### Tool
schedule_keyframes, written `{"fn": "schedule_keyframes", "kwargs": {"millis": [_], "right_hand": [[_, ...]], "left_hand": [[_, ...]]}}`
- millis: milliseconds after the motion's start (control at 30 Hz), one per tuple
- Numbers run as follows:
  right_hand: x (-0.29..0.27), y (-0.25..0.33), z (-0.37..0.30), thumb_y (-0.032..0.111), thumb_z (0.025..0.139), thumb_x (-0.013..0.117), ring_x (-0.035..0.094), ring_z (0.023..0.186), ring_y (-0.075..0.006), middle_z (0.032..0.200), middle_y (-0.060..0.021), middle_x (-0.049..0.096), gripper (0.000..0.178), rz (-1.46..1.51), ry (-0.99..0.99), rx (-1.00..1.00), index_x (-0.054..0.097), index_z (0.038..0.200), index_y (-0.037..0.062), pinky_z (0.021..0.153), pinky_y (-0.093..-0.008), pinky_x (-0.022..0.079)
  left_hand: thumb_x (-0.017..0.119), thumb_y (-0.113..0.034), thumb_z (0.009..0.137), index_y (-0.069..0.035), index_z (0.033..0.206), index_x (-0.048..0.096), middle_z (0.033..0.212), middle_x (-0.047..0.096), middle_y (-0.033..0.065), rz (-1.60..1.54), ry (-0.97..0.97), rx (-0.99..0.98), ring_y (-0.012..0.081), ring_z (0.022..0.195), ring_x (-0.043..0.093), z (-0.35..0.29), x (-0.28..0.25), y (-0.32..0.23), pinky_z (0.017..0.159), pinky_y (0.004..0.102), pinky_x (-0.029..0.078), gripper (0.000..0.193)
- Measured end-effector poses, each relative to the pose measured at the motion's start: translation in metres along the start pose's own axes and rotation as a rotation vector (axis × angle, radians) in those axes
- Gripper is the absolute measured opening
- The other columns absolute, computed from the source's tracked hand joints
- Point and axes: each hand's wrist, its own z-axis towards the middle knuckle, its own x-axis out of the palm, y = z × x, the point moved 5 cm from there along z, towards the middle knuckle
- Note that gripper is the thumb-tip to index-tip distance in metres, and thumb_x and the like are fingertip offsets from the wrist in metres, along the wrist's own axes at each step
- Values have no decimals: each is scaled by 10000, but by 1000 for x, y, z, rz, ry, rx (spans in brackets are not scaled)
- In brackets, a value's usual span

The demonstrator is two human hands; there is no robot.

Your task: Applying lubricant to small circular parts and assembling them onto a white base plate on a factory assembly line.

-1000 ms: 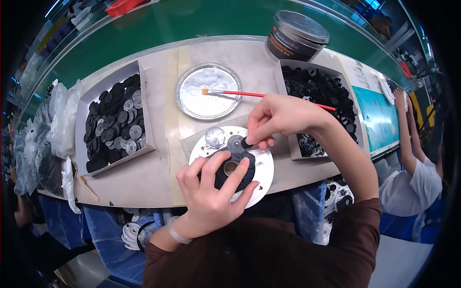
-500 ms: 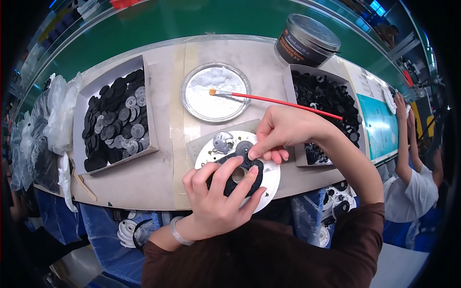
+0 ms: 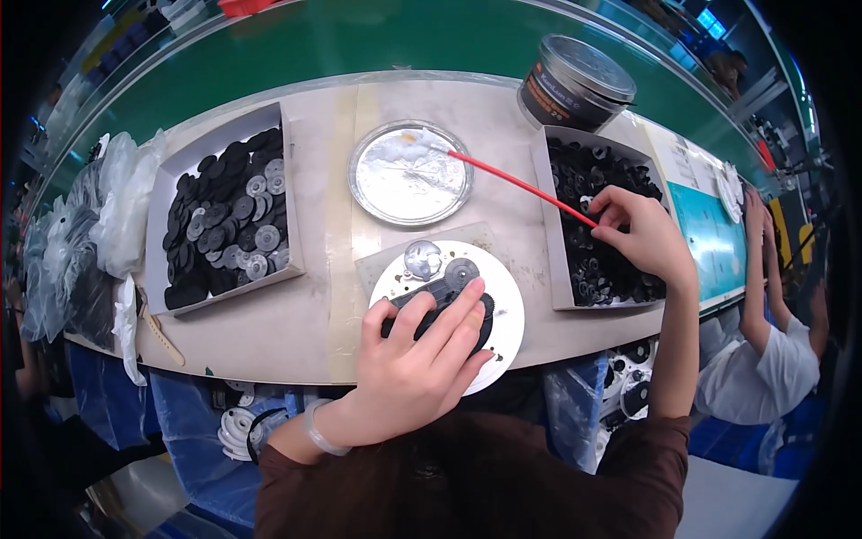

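Observation:
My left hand (image 3: 422, 346) lies over a black geared part (image 3: 437, 290) on a white round plate (image 3: 510, 328), its fingers stretched out and resting on top. Grey gears and a silvery round piece (image 3: 422, 260) show beyond my fingertips. My right hand (image 3: 639, 229) pinches the end of a red-handled brush (image 3: 530, 190) between thumb and fingers. The brush reaches left into a round shallow dish (image 3: 359, 199), where its bristles touch white grease (image 3: 404, 157). My right hand is over the box of small black parts (image 3: 588, 269).
On the left stands a box (image 3: 294, 216) of black and grey discs, with plastic bags (image 3: 121, 211) beside it. A dark tin (image 3: 575, 85) stands at the back right. Bins with white parts (image 3: 241, 431) sit below the table edge. A co-worker's arms (image 3: 756, 269) reach in at far right.
My right hand has left the gears and moved right, taking hold of the brush's end. The brush tip has shifted up within the dish. My left hand stays on the geared part.

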Motion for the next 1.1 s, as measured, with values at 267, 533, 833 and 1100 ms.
{"fn": "schedule_keyframes", "kwargs": {"millis": [267, 533, 833, 1100], "right_hand": [[-7, 13, 0, 5, 726, 605, 514, 630, -86, 669, -27, 546, 126, -21, -47, -156, 544, 836, -8, 605, -225, 430], [-24, 13, -9, 52, 773, 623, 393, 571, -3, 643, 62, 476, 95, 234, -319, -126, 549, 830, 32, 502, -158, 291], [-26, 89, 39, 95, 817, 594, 523, 665, -26, 774, 6, 582, 191, 423, -639, -624, 571, 984, 4, 483, -143, 337], [17, 109, 61, 134, 850, 551, 588, 654, -84, 739, -44, 633, 125, 174, -525, -609, 571, 932, 41, 494, -188, 419]], "left_hand": [[631, -286, 709, -89, 941, 608, 1144, 560, -6, -35, -19, -8, 175, 870, 445, -3, 0, 2, 757, 335, 308, 305], [631, -284, 711, -82, 929, 609, 1155, 552, -5, -65, -40, -1, 183, 858, 451, -5, -1, 5, 765, 341, 321, 298], [635, -273, 708, -72, 946, 602, 1156, 549, 4, -70, -20, 2, 187, 850, 445, -3, 1, 2, 773, 350, 316, 313], [691, -236, 651, -58, 934, 616, 1130, 574, -9, -95, -31, -9, 188, 818, 430, -2, -1, 3, 766, 313, 297, 343]]}}
